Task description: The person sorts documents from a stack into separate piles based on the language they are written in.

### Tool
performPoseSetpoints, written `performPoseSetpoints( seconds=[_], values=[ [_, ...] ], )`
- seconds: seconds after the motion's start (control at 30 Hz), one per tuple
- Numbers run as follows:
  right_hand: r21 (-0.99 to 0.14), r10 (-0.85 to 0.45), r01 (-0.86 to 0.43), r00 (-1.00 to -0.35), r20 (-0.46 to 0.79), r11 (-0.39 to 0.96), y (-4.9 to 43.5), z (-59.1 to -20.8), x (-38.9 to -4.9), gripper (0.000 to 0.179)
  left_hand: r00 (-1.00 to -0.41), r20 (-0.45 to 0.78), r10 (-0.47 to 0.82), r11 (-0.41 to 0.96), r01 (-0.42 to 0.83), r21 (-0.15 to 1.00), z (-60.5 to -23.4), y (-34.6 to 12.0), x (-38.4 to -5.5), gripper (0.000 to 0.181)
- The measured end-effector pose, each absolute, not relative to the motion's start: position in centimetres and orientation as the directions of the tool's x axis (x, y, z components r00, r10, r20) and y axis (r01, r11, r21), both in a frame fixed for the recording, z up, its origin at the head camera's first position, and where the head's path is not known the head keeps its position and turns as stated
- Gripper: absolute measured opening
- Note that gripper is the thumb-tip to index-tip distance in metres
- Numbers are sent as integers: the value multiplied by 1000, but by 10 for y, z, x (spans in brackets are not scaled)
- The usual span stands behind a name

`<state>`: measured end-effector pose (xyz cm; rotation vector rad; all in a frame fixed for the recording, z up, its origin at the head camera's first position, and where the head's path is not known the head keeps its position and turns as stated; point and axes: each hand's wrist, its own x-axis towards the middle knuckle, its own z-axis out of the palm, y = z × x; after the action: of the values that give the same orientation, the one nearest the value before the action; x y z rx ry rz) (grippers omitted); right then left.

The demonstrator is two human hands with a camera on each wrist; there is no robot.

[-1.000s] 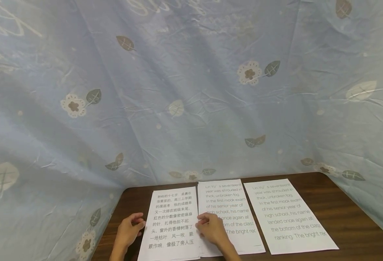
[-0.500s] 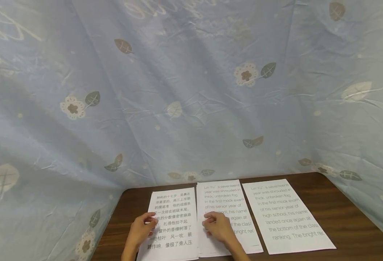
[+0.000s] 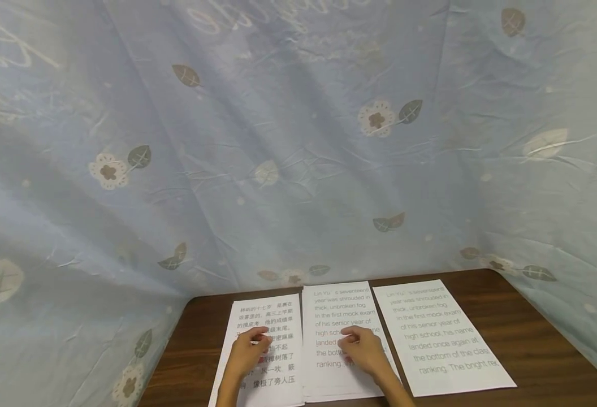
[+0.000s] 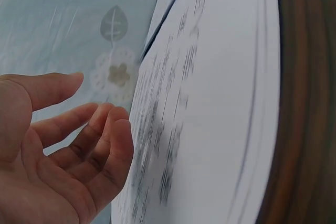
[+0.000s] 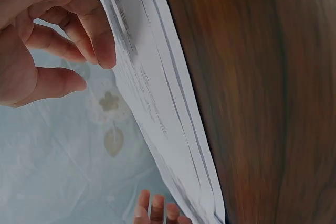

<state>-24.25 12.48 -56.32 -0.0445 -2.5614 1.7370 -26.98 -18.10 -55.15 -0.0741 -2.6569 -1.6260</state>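
Note:
Three sets of printed white paper lie side by side. Over the left stack of paper [image 3: 278, 390], printed in Chinese characters, hovers my left hand [image 3: 245, 356], its fingers bent loosely with a gap to the thumb. In the left wrist view that hand [image 4: 79, 166] has nothing between fingers and thumb. My right hand [image 3: 367, 351] is above the middle stack of paper [image 3: 329, 381], printed in English, and covers some of its words. The right wrist view shows the fingers [image 5: 102, 45] relaxed, apart from the thumb and close to the pages.
On the right lies English-printed paper [image 3: 446, 339] with the same opening words. All of it rests on a dark brown wood-grain table [image 3: 537, 339]. Behind and beside the table hangs a pale blue curtain [image 3: 278, 226] with leaf and flower prints.
My left hand has moved right, from beside the left stack to over its print. My right hand has also shifted right, further over the middle stack. The papers keep their places.

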Motion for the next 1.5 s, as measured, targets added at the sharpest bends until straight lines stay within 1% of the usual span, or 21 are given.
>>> performPoseSetpoints(
  seconds=[0.2, 0.43, 0.7, 1.17, 1.5],
  values=[
    [-919, 105, 33, -994, 10, 393, 144, -567, -244, 39, -998, 31, 60, 425, 54, 904, -554, -163, -274, 47],
    [-913, 143, 37, -989, 23, 406, 165, -570, -246, 41, -998, 32, 51, 417, 50, 908, -553, -144, -277, 48],
    [-900, 160, 30, -986, 44, 435, 182, -568, -244, 41, -999, 21, 38, 387, 34, 921, -554, -125, -279, 49],
    [-883, 182, 72, -983, 16, 464, 204, -567, -243, 44, -1000, -12, 5, 365, -10, 931, -559, -101, -281, 48],
    [-835, 185, 95, -983, 9, 542, 213, -570, -247, 42, -999, 22, -24, 466, 8, 885, -565, -94, -284, 46]
  ],
)
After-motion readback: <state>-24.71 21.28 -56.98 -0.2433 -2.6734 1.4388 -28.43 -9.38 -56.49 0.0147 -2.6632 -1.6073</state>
